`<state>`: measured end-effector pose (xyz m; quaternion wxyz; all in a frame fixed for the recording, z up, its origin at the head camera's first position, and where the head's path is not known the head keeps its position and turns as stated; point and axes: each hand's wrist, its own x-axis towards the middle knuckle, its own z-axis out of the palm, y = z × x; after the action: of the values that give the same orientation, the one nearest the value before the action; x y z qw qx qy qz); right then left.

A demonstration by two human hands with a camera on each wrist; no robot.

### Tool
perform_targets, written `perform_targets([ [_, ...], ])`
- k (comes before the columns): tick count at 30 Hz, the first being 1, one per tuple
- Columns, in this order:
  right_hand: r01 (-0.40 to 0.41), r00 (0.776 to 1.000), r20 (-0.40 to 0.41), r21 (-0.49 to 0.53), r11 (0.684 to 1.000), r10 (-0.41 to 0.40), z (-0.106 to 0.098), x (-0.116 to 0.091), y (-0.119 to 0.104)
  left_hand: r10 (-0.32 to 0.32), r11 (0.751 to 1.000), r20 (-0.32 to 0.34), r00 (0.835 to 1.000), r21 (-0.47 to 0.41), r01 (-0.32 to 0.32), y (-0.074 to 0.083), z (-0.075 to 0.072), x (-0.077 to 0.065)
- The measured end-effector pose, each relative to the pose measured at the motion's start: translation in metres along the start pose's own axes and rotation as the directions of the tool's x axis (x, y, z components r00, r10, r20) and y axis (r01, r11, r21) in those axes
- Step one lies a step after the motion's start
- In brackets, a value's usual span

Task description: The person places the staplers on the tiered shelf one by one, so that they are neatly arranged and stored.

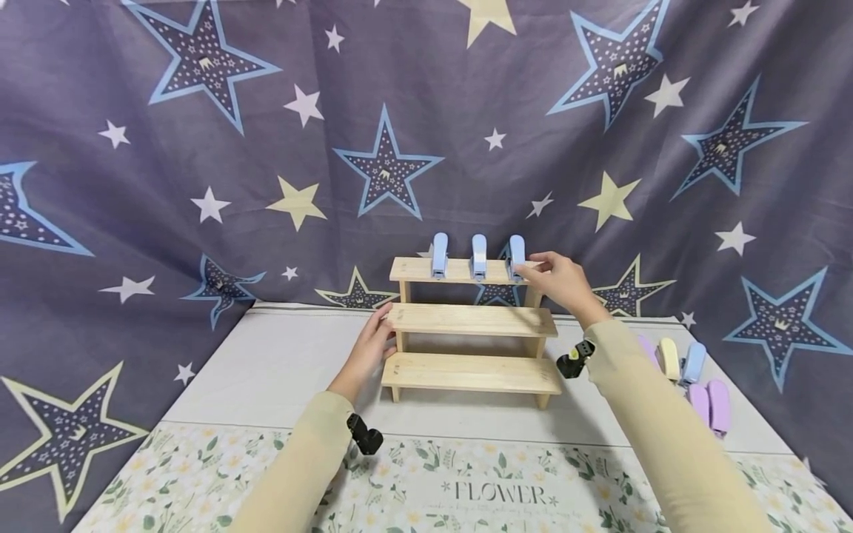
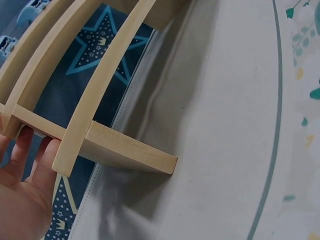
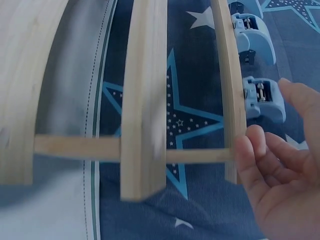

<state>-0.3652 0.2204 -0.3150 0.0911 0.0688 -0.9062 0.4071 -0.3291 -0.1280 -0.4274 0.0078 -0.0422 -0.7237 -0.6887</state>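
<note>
A three-tier wooden display stand rests on the table. Three light blue staplers stand upright in a row on its top tier: one at the left, one in the middle and one near the right end. My left hand grips the stand's left side at the middle tier, its fingers tucked under the side rail. At the top tier's right end is my right hand. One fingertip lies at the edge of the right-end stapler; other fingers bend beside the board's end.
To the right of the stand, more staplers lie on the table: a yellow one, a blue one and purple ones. A star-patterned curtain hangs close behind the stand. A floral mat covers the table's front.
</note>
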Motion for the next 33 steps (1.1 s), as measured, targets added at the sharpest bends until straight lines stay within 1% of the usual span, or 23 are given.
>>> perform_targets([
  [5, 0.048, 0.999, -0.01, -0.039, 0.998, -0.049, -0.01, -0.014, 0.012, -0.003, 1.0, -0.001, 1.0, -0.007, 0.003, 0.0, 0.003, -0.002],
  [8, 0.054, 0.998, -0.008, -0.075, 0.996, -0.055, -0.019, -0.025, 0.018, -0.004, 1.0, 0.004, 1.0, -0.014, 0.004, 0.0, 0.004, -0.002],
  [14, 0.044, 0.997, 0.067, -0.166, 0.985, -0.033, -0.04, -0.047, 0.033, 0.002, 1.0, 0.005, 1.0, -0.009, -0.002, -0.002, 0.004, 0.0],
  [18, 0.085, 0.991, 0.122, -0.223, 0.971, -0.059, -0.05, -0.062, 0.047, 0.0, 1.0, 0.002, 1.0, 0.008, 0.0, -0.002, 0.003, 0.0],
  [22, 0.11, 0.984, 0.165, -0.244, 0.963, -0.071, -0.061, -0.08, 0.061, -0.007, 1.0, -0.003, 1.0, 0.015, 0.007, -0.002, 0.003, 0.0],
  [25, 0.124, 0.98, 0.185, -0.273, 0.954, -0.074, -0.071, -0.092, 0.074, -0.007, 1.0, -0.008, 1.0, 0.012, 0.007, -0.001, 0.003, 0.0],
  [29, 0.153, 0.978, 0.182, -0.315, 0.937, -0.099, -0.083, -0.108, 0.091, -0.006, 1.0, -0.01, 1.0, 0.007, 0.006, 0.001, 0.003, 0.0],
  [31, 0.153, 0.979, 0.179, -0.325, 0.933, -0.098, -0.088, -0.116, 0.099, -0.008, 1.0, -0.01, 1.0, 0.003, 0.008, 0.001, 0.003, 0.0],
  [33, 0.139, 0.98, 0.181, -0.338, 0.931, -0.081, -0.094, -0.124, 0.105, -0.008, 1.0, -0.01, 1.0, -0.001, 0.008, 0.001, 0.002, 0.0],
])
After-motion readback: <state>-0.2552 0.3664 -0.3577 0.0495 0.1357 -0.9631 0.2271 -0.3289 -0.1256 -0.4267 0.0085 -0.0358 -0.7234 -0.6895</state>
